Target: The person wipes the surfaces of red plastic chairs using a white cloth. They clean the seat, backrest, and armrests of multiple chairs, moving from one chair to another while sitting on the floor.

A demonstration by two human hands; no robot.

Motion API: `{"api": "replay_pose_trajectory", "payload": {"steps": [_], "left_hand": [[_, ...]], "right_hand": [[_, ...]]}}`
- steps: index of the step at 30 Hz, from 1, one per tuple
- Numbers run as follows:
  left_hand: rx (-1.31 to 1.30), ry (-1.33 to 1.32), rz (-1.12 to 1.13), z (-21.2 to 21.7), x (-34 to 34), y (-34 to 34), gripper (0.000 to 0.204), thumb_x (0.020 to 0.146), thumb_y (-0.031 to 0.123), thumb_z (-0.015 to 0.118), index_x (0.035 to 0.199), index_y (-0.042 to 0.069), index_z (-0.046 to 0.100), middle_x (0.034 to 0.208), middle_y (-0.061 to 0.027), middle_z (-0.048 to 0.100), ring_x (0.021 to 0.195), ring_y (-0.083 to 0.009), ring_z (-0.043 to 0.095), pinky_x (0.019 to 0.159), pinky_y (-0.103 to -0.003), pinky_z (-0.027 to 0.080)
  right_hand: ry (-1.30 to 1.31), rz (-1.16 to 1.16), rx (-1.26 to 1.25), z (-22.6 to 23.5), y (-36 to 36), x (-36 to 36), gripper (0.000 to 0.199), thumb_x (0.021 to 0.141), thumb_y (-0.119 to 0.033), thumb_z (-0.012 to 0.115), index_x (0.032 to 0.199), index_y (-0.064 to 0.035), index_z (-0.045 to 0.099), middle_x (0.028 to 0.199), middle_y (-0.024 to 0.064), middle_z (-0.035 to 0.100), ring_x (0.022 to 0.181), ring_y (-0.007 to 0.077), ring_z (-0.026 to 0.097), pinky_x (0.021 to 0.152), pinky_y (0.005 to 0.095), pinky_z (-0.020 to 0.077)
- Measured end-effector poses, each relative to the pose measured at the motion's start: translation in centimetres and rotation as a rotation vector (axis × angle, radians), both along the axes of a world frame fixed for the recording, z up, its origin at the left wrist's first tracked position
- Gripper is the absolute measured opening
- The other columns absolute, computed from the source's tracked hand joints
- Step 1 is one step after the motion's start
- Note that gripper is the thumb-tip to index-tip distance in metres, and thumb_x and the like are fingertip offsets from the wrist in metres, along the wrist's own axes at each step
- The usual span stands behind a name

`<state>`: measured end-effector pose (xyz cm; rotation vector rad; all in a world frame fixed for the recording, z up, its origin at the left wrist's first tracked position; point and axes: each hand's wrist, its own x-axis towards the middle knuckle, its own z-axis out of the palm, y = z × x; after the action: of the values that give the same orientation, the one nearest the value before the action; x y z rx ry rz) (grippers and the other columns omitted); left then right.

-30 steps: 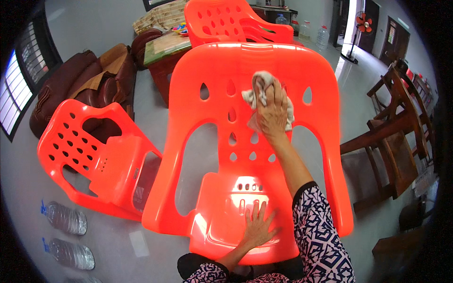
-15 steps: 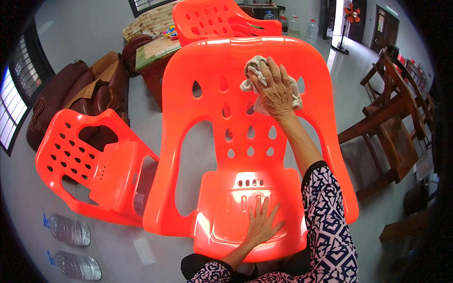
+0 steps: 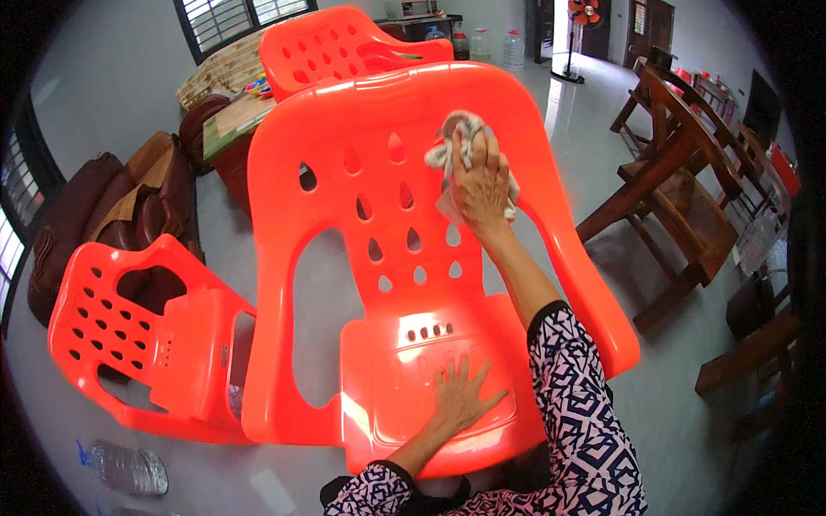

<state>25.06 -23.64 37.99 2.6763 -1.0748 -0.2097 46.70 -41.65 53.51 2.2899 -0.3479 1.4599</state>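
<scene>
A red plastic armchair with drop-shaped holes in its backrest stands right in front of me. My right hand presses a crumpled pale cloth against the upper right part of the backrest, its fingers bent over the fabric. Part of the cloth hangs out below and beside the palm. On the chair's seat, my left hand lies flat with the fingers spread and nothing in it. Both forearms come out of dark-and-pale patterned sleeves.
A smaller red chair stands at the left, and another red chair is behind. Dark wooden chairs line the right. A large clear water bottle lies on the floor at lower left. A brown sofa stands beyond.
The view has shifted and tilted a little. My right hand and the cloth have slid slightly across the backrest's upper right. My left hand stays flat on the seat.
</scene>
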Motion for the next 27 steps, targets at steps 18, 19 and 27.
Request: {"api": "replay_pose_trajectory", "payload": {"steps": [18, 19, 27], "left_hand": [[-0.223, 0.009, -0.032, -1.0, 0.0, -0.6, 0.076, 0.085, 0.067, 0.049, 0.140, 0.015, 0.044, 0.143, -0.0247, 0.034, 0.135, -0.0440, 0.026, 0.108, -0.057, 0.021], [-0.199, 0.024, -0.033, -1.2, 0.1, -0.5, 0.076, 0.085, 0.067, 0.048, 0.141, 0.015, 0.043, 0.144, -0.0245, 0.033, 0.135, -0.0441, 0.026, 0.109, -0.056, 0.020], [-0.232, 0.002, -0.045, -0.9, 0.0, 0.0, 0.076, 0.071, 0.044, 0.074, 0.133, 0.007, 0.048, 0.141, -0.0236, 0.033, 0.131, -0.0424, 0.029, 0.107, -0.055, 0.025]], "right_hand": [[-0.047, 0.316, 0.160, -3.0, 0.3, 0.4, 0.057, 0.085, -0.016, 0.054, 0.142, -0.0129, 0.045, 0.134, 0.0170, 0.040, 0.122, 0.0360, 0.040, 0.096, 0.0462, 0.0368], [-0.077, 0.359, 0.142, -1.8, 1.0, 1.6, 0.057, 0.085, -0.016, 0.054, 0.141, -0.0127, 0.045, 0.135, 0.0169, 0.040, 0.123, 0.0358, 0.039, 0.096, 0.0456, 0.0367], [-0.119, 0.398, 0.102, 1.2, 5.4, 4.8, 0.062, 0.083, -0.023, 0.060, 0.141, -0.0100, 0.044, 0.142, 0.0140, 0.035, 0.133, 0.0340, 0.031, 0.100, 0.0453, 0.0288]]}}
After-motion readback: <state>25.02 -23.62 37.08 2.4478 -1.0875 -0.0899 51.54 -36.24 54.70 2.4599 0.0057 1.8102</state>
